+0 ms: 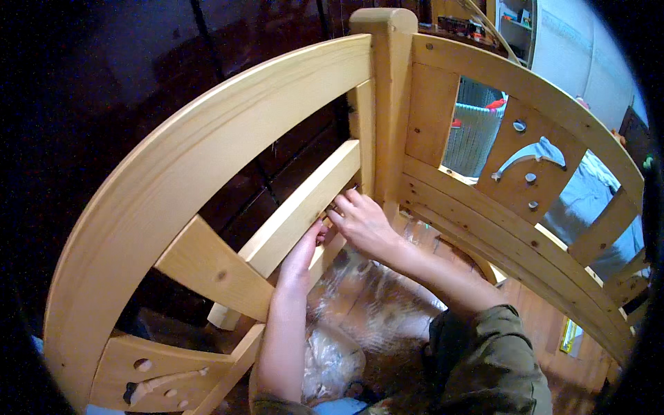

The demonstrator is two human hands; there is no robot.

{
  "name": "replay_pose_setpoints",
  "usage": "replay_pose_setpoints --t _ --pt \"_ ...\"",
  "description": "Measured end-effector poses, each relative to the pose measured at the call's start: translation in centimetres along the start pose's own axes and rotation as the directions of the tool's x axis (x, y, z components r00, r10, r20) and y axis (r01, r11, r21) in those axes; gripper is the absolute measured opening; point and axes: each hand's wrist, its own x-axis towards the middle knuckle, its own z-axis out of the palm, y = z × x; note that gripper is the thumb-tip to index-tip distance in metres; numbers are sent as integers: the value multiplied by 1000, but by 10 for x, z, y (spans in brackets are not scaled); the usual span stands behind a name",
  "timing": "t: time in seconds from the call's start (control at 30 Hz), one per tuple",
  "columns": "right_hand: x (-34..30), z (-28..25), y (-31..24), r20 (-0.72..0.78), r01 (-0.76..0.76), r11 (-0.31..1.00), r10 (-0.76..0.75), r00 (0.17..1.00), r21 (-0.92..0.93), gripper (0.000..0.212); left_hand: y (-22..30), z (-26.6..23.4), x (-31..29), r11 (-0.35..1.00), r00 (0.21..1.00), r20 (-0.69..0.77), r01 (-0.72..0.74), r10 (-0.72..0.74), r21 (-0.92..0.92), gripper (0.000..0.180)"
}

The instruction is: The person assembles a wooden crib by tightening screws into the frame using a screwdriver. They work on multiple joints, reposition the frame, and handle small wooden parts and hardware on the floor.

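Observation:
My right hand reaches in from the lower right, its fingers bent and pressed together beside the end of a pale wooden slat. Close by, my left hand lies against the same slat's lower edge with its fingers curled. The two hands nearly touch. Whatever is between the fingers is too small or hidden to name. The slat belongs to a curved wooden bed end panel, which meets a thick corner post just beyond my hands.
A second wooden panel with a dolphin-shaped cutout runs off to the right. Behind it are a white-green mesh basket and blue bedding. A clear plastic bag lies on the wooden floor beneath my arms. Dark panelling stands at the left.

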Motion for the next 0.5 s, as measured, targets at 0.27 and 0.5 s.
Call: replay_pose_setpoints --t 0.27,0.5 --pt "-1 16 8 -117 130 983 -116 986 126 14 6 -11 -4 994 994 14 106 -106 15 27" --pt "-8 34 20 -406 145 983 -86 910 117 10 6 -16 5 981 977 147 170 -155 -93 13"
